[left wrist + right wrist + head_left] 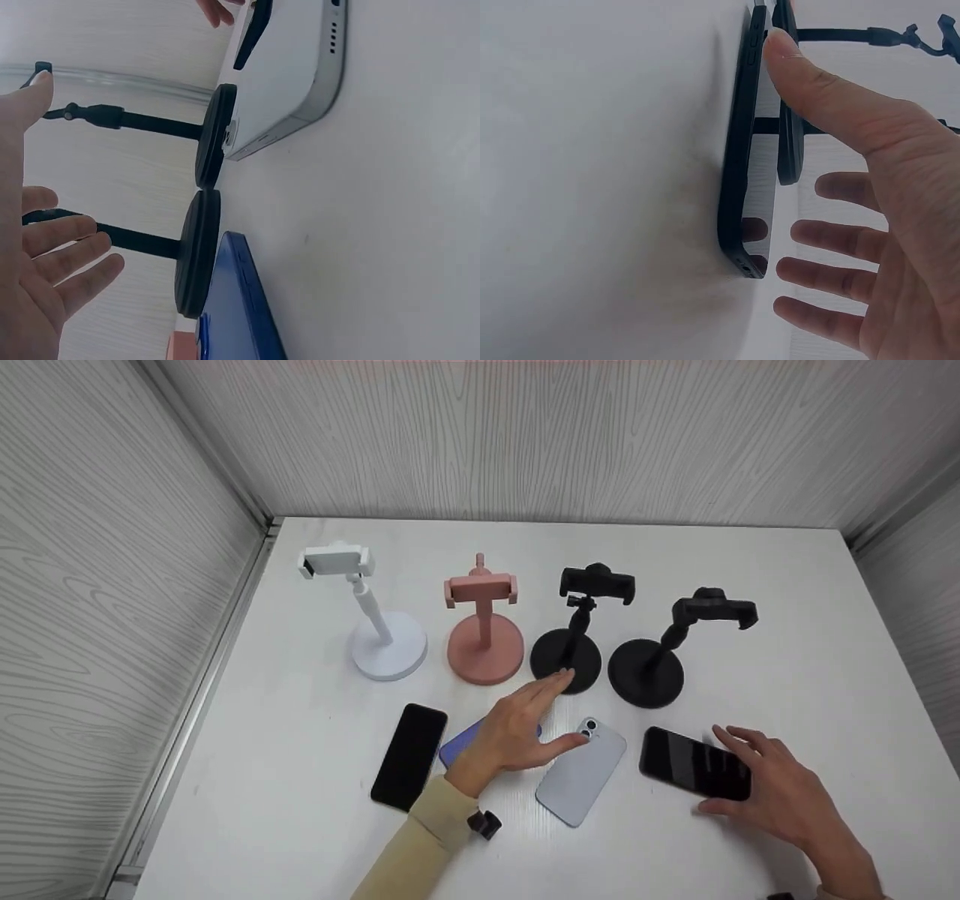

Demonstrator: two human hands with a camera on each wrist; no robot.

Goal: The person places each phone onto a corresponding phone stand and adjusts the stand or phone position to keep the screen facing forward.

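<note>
Fingers extended and thumb spread, my left hand [514, 735] hovers over a blue phone [459, 744] and the near edge of a silver phone [581, 772]; nothing is in its grasp. In the left wrist view, the blue phone [234, 300] and silver phone [289, 67] lie beyond the palm. My right hand [784, 791] is spread around the right end of a black phone [694, 765], thumb on the near side, fingers on the far side. The right wrist view has this phone [741, 150] flat on the table, with the fingertips [795, 311] apart from it.
Another black phone [409, 756] lies at the left. Behind the phones stand a white phone stand [390, 649], a pink one [486, 652] and two black ones [551, 656], [646, 675]. Grey wood-grain panels [525, 442] enclose the white table [285, 825].
</note>
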